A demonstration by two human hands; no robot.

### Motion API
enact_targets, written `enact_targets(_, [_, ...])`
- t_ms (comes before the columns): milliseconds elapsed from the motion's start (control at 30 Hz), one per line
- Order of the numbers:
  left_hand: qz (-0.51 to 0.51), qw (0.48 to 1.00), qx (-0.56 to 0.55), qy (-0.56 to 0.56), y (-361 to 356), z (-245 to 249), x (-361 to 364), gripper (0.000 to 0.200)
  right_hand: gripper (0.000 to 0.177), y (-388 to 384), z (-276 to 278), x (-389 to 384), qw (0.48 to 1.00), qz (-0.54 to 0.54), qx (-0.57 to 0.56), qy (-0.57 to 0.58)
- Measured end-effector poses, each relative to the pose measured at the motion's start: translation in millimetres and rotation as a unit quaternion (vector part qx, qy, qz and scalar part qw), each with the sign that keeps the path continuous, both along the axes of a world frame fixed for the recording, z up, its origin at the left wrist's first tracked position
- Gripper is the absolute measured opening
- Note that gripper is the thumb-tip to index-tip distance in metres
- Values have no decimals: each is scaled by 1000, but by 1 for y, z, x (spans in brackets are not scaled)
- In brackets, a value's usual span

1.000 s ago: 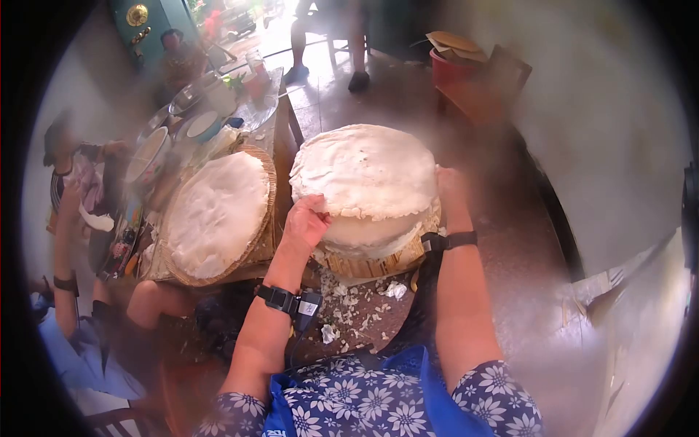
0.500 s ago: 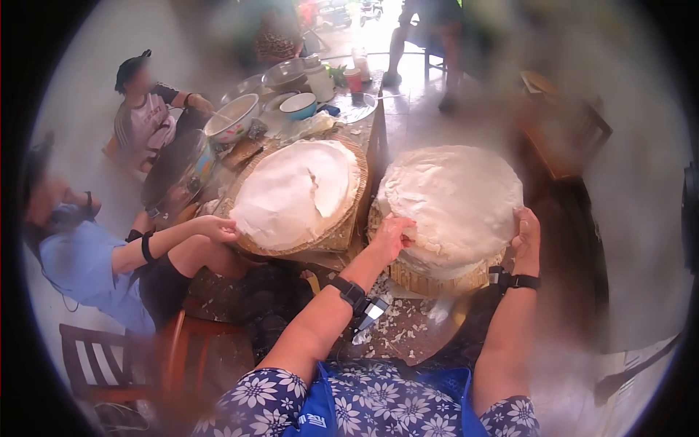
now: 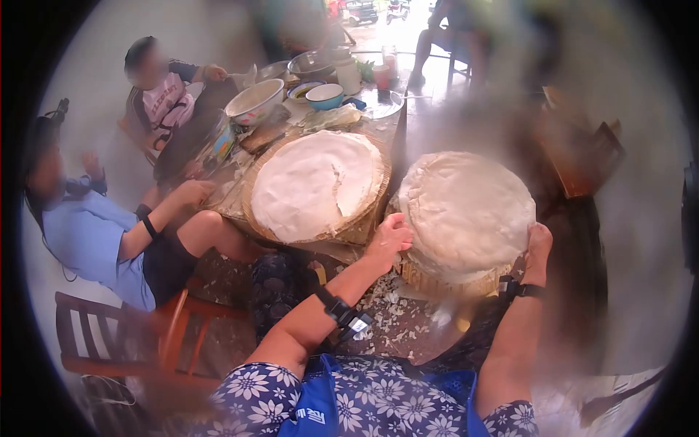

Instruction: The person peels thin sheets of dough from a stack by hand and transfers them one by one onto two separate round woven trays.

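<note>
A tall stack of thin, round, white dough-like sheets (image 3: 466, 211) stands in front of me on a woven straw base (image 3: 451, 282). At its left edge, my left hand (image 3: 390, 239) is closed with the fingertips at the rim of the top sheet. On the opposite side, my right hand (image 3: 538, 244) is closed round the sheet's right rim, with its fingertips partly hidden. The top sheet looks wrinkled near its left side. Left of the stack, another pile of white round sheets (image 3: 298, 189) with a torn top lies on a round woven tray (image 3: 255, 218).
Pale scraps (image 3: 389, 313) litter the surface below the stack. Bowls, including a blue bowl (image 3: 325, 96) and a large white basin (image 3: 255, 102), crowd the far table. Two people sit at left, one in a light blue shirt (image 3: 87, 233). A wooden chair (image 3: 175, 335) stands lower left.
My left hand has shifted from over the top sheet's front left to its left rim. The seated person's hand at left has drawn back from the torn sheet. The view has shifted slightly.
</note>
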State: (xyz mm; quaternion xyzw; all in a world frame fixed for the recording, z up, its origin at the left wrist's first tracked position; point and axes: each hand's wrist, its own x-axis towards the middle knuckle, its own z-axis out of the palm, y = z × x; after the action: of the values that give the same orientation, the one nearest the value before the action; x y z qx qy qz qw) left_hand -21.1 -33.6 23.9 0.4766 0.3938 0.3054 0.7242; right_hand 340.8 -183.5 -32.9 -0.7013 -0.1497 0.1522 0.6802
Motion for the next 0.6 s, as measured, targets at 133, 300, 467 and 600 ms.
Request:
enact_targets(133, [34, 996, 38, -73, 9, 38, -93, 33, 23, 1, 41, -38, 882, -159, -288, -337])
enact_targets(300, [347, 928, 129, -49, 59, 32, -206, 46, 21, 24, 55, -78, 925, -39, -173, -336])
enact_targets(467, [373, 927, 13, -45, 73, 28, -251, 42, 14, 84, 55, -165, 960, 208, -36, -181])
enact_targets(600, [354, 932, 8, -77, 75, 16, -255, 41, 15, 119, 97, -240, 944, 288, -44, -157])
